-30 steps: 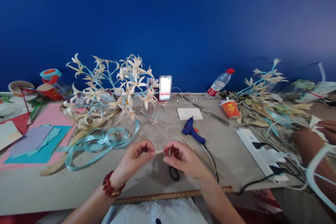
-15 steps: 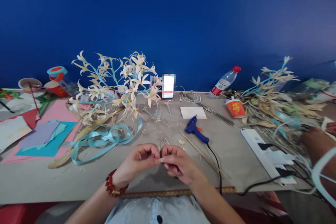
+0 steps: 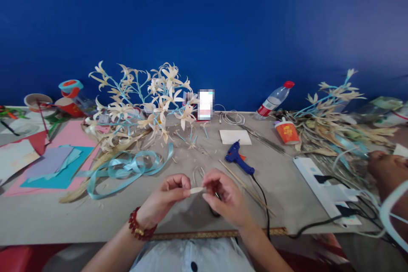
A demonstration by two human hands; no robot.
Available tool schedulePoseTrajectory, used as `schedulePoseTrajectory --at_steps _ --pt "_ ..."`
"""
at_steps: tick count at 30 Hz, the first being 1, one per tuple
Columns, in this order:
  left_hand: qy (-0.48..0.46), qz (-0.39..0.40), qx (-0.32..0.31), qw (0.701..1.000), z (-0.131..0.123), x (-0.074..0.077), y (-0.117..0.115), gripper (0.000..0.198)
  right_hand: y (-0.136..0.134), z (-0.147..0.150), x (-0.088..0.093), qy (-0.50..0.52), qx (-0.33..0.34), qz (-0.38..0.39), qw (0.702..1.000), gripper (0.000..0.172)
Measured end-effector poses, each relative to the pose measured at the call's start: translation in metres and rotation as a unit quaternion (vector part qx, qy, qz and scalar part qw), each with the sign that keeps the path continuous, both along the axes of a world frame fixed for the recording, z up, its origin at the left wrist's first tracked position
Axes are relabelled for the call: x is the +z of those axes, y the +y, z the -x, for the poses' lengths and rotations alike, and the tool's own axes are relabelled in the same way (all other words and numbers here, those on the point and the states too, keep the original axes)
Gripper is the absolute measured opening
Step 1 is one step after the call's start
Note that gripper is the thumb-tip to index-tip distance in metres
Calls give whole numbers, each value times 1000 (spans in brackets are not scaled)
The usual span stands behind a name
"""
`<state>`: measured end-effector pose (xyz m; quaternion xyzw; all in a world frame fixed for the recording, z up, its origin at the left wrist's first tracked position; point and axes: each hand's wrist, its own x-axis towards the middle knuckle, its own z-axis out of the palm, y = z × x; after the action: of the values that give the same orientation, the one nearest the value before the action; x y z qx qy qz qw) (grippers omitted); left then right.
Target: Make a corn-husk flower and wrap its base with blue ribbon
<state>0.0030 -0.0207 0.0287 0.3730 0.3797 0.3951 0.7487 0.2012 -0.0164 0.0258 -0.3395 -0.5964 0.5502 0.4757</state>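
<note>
My left hand [image 3: 174, 191], with a red bead bracelet on its wrist, pinches one end of a slim cream petal [image 3: 196, 190] between thumb and forefinger. The petal points right, toward my right hand [image 3: 225, 197]. There the thumb and forefinger are apart, close around the petal's free tip; whether they touch it I cannot tell. A dark curved object shows under and between my right fingers, too hidden to name. Just beyond my hands lies a thin wire-like loop [image 3: 198, 173]. Cream flowers on blue-wrapped stems [image 3: 170, 78] stand at the back left.
A blue glue gun [image 3: 237, 157] lies right of my hands, near a thin stick [image 3: 245, 185]. Light-blue ribbon [image 3: 127, 168] curls on the left. A white power strip [image 3: 314, 187] with cables sits at right. Another person's hand [image 3: 385, 168] is at the far right.
My hands have moved apart, the right one shifting right and its thumb and forefinger parting. The petal between them now shows. At far right, the other person's hand has shifted slightly.
</note>
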Motion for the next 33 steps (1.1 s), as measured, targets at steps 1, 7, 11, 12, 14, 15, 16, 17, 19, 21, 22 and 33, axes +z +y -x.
schedulePoseTrajectory --at_steps 1,7,11,12,14,15,16,17,19,21,22,33 --pt "-1 4 -5 1000 0 0 0 22 -1 -1 3 -61 -6 -75 995 16" --pt "41 -41 20 998 -2 1 -2 15 0 0 7 -202 -50 -286 935 15" --pt "196 -243 98 945 -2 8 -8 12 0 4 3 -226 -78 -291 926 15" --pt "238 -298 103 919 -3 9 -8 12 -1 5 2 -228 -80 -282 928 14" --pt "309 -384 105 864 -5 9 -9 13 -3 8 1 -237 -84 -262 932 13" --pt "333 -410 106 842 -6 9 -9 13 -4 9 1 -242 -87 -256 932 12" --pt "348 -426 108 828 -8 9 -9 14 -5 11 1 -247 -91 -253 931 11" --pt "354 -437 113 819 -9 8 -8 16 -6 12 1 -251 -95 -254 929 10" --pt "355 -447 125 812 -12 8 -8 19 -7 14 2 -258 -102 -268 923 10" --pt "357 -449 136 808 -15 9 -8 20 -7 15 1 -263 -113 -298 911 12" --pt "360 -447 141 807 -16 9 -9 19 -6 15 1 -265 -120 -315 903 13" --pt "395 -360 219 816 -6 -7 -6 11 -7 11 -6 -222 -206 -344 889 17"
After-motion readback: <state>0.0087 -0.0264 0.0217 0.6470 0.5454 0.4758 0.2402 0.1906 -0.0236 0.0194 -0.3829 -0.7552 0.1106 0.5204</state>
